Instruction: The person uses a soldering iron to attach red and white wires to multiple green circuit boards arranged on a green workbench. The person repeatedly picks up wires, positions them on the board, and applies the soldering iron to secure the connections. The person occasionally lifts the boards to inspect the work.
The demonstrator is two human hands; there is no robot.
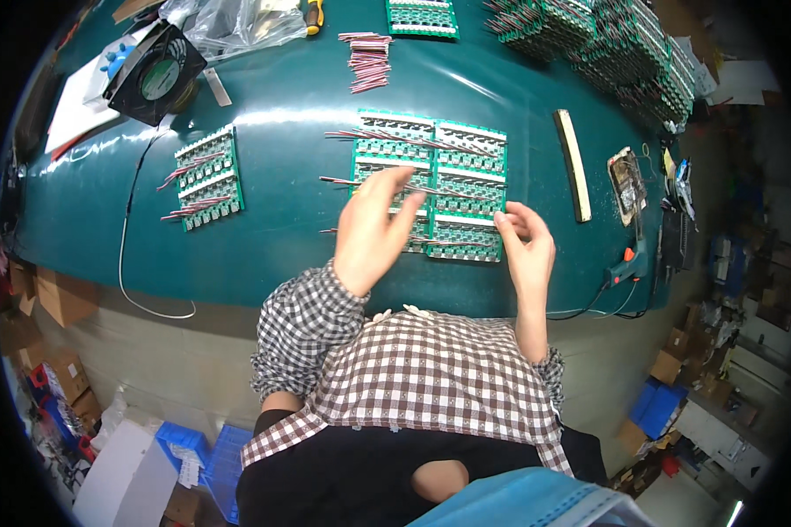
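Observation:
Green circuit board panels (470,183) lie side by side on the table in front of me, with rows of small white parts and thin red, black and white wires (387,135) laid across them. My left hand (373,228) hovers over the left panel, thumb and forefinger apart, covering part of it; I see nothing held in it. My right hand (527,241) pinches the right edge of the panel between thumb and bent fingers. Further left lies a smaller green board (209,180) with red wires sticking out to its left.
A bundle of red-and-white wires (369,63) and another board (423,18) lie beyond the panels. Stacked boards (628,66) stand far right. A black fan (156,75) sits at the left, its cable trailing. A pale strip (573,165) and a glue gun (628,265) are on the right.

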